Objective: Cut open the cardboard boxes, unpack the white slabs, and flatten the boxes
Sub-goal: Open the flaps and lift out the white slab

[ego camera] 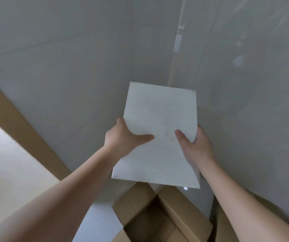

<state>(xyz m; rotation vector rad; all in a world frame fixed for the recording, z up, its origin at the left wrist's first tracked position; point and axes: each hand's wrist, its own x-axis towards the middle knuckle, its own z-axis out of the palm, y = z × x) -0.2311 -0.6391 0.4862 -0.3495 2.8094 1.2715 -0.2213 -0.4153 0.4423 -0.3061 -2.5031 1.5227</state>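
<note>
Now both hands grip white slab (159, 130) (thumbs on top): L hand (122, 138), R hand (197, 147).

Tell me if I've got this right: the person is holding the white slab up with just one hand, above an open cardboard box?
Not quite. The head view shows both hands on the white slab: the left hand grips its left edge and the right hand its right edge. The open cardboard box does sit below it.

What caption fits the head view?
Both hands, left hand and right hand, hold a white slab above an open cardboard box.
</note>
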